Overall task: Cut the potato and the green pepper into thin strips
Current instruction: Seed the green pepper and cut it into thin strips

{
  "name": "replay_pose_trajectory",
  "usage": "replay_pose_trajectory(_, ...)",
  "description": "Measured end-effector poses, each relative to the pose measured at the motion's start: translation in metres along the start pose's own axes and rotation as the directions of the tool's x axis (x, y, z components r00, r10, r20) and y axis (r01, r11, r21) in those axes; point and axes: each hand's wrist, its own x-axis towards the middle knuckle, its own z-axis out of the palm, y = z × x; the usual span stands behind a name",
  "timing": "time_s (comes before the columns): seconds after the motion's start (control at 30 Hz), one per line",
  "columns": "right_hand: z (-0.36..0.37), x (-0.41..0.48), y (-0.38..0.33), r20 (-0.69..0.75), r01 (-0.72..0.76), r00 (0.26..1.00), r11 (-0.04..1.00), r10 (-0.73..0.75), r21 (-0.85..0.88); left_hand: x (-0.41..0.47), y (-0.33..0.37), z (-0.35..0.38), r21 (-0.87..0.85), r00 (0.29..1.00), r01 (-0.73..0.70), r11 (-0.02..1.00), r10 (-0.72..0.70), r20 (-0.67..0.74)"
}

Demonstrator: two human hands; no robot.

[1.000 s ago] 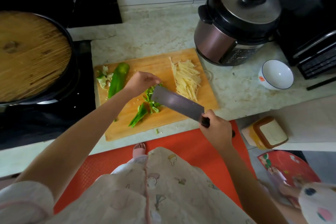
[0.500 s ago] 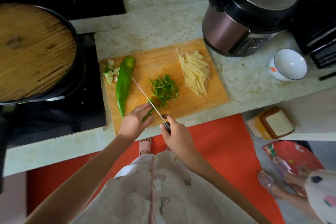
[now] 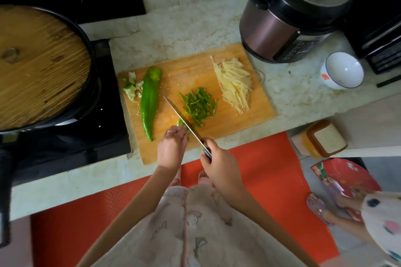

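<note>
At the far left, one lidded pan [image 3: 43,65] sits on the stove [image 3: 108,115]. One cutting board [image 3: 195,67] lies on the surface [image 3: 195,19]. On the board, from the left, are one clump of pepper scraps [image 3: 131,89], one whole green pepper [image 3: 149,102] lying lengthwise, one pepper piece [image 3: 180,123] near the front edge, one heap of pepper strips [image 3: 198,104] in the middle, and one heap of potato strips [image 3: 235,84] at the right end.

The left hand [image 3: 171,149] holds the pepper piece down, its fingers [image 3: 176,132] curled together over it. One knife [image 3: 176,113] stands edge-down against that piece. The right hand [image 3: 221,165] has its fingers wrapped round the handle. Further right stand one pressure cooker [image 3: 288,17] and one white bowl [image 3: 341,70].

A second ago the blade lay broad side up beside the potato strips, and the left hand reached to mid-board. Half a second ago the pose was much as now.
</note>
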Motion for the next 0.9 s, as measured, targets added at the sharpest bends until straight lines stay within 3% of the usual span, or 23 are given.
replay_pose_trajectory(0.17,-0.005,0.002,0.003,0.057,-0.001,0.998,0.999,0.003,-0.036,0.002,0.0,-0.001,0.025,0.999,-0.046,0.999,0.047,-0.016)
replay_pose_trajectory(0.63,-0.023,0.006,0.002,0.12,0.117,0.989,0.966,-0.091,-0.23,-0.002,-0.003,0.007,0.014,0.999,0.009,1.0,-0.009,-0.036)
replay_pose_trajectory(0.9,-0.004,0.001,-0.011,0.121,0.005,0.992,0.981,0.018,-0.192,0.001,0.0,0.004,0.048,0.998,-0.044,0.998,0.046,-0.049)
